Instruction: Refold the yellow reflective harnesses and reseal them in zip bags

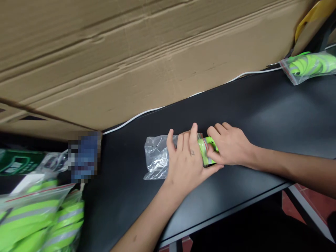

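A clear zip bag lies on the black table, its body showing to the left of my left hand. That hand spans the bag with its fingers spread and its thumb stretched toward the right, holding it near the red-edged mouth. Just right of it, a folded neon-yellow reflective strap with grey stripes shows at the bag's mouth, at least partly inside. My right hand has its fingers curled and its thumb on the strap's right end. The left palm hides the middle of the bag.
Bagged neon reflective straps are piled at the lower left, near a green box. Another bagged strap lies at the far right. A cardboard wall borders the table, with a white cable along its foot.
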The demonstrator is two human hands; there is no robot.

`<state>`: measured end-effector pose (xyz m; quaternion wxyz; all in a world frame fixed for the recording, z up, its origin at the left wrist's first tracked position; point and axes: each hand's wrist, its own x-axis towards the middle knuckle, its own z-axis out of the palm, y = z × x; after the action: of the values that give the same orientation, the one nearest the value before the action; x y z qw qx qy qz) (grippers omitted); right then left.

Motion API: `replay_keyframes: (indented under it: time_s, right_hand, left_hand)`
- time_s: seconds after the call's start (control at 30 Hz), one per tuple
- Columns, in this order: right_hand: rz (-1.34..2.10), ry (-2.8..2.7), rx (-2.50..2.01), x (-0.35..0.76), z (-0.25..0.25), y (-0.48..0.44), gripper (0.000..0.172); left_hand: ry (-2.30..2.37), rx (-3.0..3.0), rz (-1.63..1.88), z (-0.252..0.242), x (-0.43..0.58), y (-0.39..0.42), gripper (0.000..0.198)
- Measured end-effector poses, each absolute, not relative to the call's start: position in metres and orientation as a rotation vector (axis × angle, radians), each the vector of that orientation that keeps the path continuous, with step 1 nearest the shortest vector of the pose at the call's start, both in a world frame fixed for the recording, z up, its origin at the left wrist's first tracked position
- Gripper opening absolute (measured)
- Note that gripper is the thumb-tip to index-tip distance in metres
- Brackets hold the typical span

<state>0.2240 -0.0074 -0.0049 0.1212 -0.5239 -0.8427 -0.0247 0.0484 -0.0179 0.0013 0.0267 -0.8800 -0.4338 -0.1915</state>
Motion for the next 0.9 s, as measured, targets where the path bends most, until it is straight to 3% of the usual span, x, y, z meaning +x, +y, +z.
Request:
replay_keyframes:
  time_s: [0.4, 0.6, 0.73, 0.9]
  right_hand:
    - [0.628, -2.378, -1.743, 0.218, 0.028, 0.033, 0.029]
    - [1.415, -1.803, -1.712, 0.212, 0.019, 0.048, 0.030]
    - [1.297, -1.431, -1.488, 0.206, 0.018, 0.034, 0.041]
    - [0.971, -1.815, -1.150, 0.220, 0.018, 0.012, 0.035]
  left_hand:
    - [-1.427, -2.952, -0.555, 0.000, 0.041, -0.018, 0.129]
    - [-1.477, -2.887, -0.659, 0.006, 0.037, -0.012, 0.067]
    - [-1.559, -2.946, -0.689, 0.005, 0.033, -0.006, 0.048]
    - [-1.607, -2.995, -0.894, 0.005, 0.027, -0.003, 0.043]
